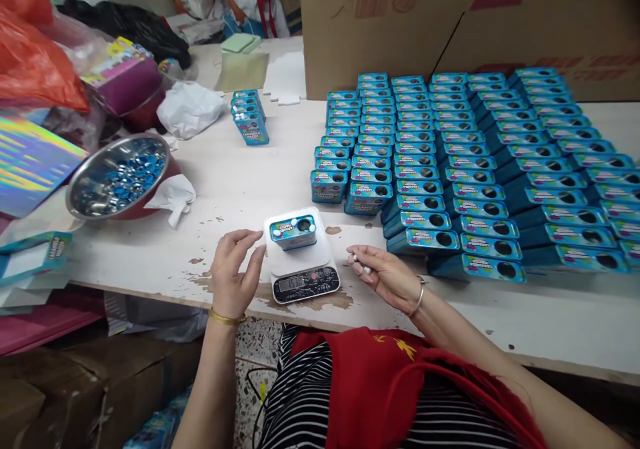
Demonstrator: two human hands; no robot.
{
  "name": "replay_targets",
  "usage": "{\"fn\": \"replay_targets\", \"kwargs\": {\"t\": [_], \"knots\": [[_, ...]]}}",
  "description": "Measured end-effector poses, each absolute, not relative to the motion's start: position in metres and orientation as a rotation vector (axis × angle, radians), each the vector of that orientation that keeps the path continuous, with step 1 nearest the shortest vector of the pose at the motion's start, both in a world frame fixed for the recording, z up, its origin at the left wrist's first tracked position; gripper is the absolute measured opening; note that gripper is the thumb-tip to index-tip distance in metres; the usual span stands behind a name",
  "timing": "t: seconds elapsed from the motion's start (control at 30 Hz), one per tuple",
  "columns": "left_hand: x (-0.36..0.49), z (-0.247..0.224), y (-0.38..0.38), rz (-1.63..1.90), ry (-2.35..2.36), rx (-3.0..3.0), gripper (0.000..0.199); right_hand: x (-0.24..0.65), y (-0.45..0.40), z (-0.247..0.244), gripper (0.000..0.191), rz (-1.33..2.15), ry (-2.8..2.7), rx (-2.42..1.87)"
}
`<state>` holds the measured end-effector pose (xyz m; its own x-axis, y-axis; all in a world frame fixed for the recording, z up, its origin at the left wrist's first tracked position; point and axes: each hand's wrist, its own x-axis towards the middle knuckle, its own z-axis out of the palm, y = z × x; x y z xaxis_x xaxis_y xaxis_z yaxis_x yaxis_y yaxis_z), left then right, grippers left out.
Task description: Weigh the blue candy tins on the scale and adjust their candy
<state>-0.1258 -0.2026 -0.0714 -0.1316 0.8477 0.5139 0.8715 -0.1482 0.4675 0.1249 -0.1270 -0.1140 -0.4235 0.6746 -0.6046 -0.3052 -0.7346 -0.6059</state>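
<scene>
A blue tin [294,240] with a round hole in its top stands on the white digital scale [303,261], whose display is lit. A few small white candies [313,228] lie on the tin's top around the hole. My left hand [236,272] is just left of the scale, thumb and fingers apart, holding nothing. To the right of the scale, my right hand [381,273] has its fingers curled round a few small white candies [367,270], apart from the tin.
Several rows of blue tins [433,238] with round holes fill the table's right side, before a large cardboard box [380,36]. At left is a metal bowl [75,199] of blue and silver lids. A few tins [251,129] with white candies on top stand farther back.
</scene>
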Motion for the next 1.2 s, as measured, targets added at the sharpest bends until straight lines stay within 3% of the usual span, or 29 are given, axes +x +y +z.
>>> {"fn": "replay_targets", "kwargs": {"t": [0.27, 0.6, 0.87, 1.0, 1.2], "knots": [[-0.099, -0.081, -0.191, -0.867, -1.92, -2.153, 0.039, 0.087, -0.102, -0.072, 0.03, 1.882, -1.11, -1.008], [-0.092, -0.079, -0.183, -1.166, -1.966, -2.039, 0.033, 0.051, -0.088, -0.055, 0.026, 1.713, -1.38, -0.897], [-0.1, -0.08, -0.188, -1.258, -2.022, -1.93, 0.03, 0.069, -0.085, -0.065, 0.037, 2.034, -0.919, -0.941], [-0.111, -0.08, -0.194, -1.298, -2.087, -1.801, 0.025, 0.091, -0.091, -0.079, 0.028, 2.242, -0.593, -1.015], [-0.114, -0.08, -0.193, -1.23, -2.063, -1.862, 0.03, 0.098, -0.106, -0.091, 0.038, 2.174, -0.816, -1.04]]}}
